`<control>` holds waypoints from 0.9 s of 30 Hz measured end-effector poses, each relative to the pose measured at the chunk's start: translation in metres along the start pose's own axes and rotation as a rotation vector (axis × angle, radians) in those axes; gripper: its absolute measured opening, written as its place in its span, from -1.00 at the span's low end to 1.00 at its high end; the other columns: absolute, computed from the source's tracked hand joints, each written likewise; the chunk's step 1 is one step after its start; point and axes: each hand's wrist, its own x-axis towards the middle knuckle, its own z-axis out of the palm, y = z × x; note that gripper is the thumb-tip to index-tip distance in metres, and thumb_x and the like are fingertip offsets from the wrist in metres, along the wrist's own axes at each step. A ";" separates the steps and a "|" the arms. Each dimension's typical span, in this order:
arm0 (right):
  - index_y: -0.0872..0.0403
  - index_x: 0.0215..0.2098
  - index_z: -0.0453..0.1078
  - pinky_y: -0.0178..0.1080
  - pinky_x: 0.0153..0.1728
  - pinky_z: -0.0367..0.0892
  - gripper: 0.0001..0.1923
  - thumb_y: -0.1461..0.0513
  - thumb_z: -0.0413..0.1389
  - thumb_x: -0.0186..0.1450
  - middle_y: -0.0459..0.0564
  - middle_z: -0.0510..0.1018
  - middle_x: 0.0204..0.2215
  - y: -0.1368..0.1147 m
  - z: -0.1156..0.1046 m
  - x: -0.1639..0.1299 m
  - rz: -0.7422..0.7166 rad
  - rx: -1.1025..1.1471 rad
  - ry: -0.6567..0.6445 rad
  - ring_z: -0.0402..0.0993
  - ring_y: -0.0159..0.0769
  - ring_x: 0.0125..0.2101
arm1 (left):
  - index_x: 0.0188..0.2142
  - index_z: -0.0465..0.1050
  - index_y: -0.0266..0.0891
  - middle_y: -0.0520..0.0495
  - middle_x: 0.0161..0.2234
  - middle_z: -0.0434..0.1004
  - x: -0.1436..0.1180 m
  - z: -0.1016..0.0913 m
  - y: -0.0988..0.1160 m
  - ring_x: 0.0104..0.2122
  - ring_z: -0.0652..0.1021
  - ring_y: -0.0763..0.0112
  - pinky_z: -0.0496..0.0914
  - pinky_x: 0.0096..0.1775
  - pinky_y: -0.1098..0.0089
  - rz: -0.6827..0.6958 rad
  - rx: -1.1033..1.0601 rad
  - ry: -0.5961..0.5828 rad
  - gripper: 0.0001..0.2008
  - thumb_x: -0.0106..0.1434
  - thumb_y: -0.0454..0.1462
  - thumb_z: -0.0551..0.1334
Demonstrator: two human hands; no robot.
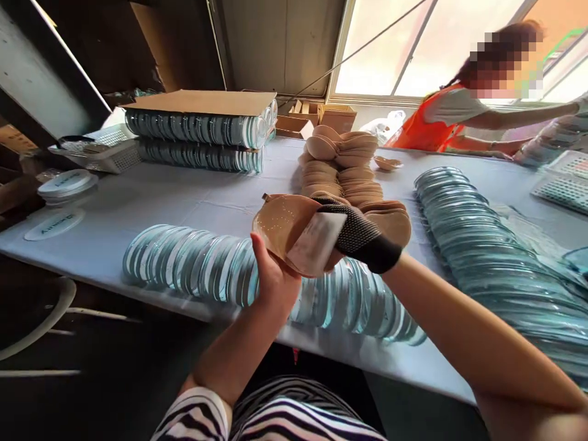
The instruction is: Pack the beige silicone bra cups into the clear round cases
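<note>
Over the row of round clear plastic cases (184, 260), I hold a tan bra cup (278, 223) dotted with small holes. My left hand (278, 282), bare, cradles it from below, thumb on the near left rim. On my right hand (353, 229) is a black knit glove; it holds a thin whitish card (316, 242) against the cup's right side. The gloved fingers are partly hidden behind the card. Just behind my hands stand stacks of similar tan cups (319, 177).
More clear cases (487, 245) run along the right side. Cases topped with cardboard (202, 101) stand at the back left, beside a white basket (117, 150). White oval pieces (67, 184) lie at far left. A person in an orange vest (427, 125) handles cases across the table.
</note>
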 end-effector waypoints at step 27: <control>0.06 -0.18 0.52 0.03 -0.06 0.50 -0.67 0.05 0.02 0.32 0.09 0.64 -0.23 0.053 -0.073 -0.218 0.557 -0.330 0.757 0.58 -0.05 -0.14 | -0.12 0.60 -0.09 -0.14 -0.04 0.58 0.009 0.037 -0.065 0.08 0.48 0.06 0.24 0.22 0.06 -0.025 1.203 -1.306 -0.74 0.16 -0.26 0.38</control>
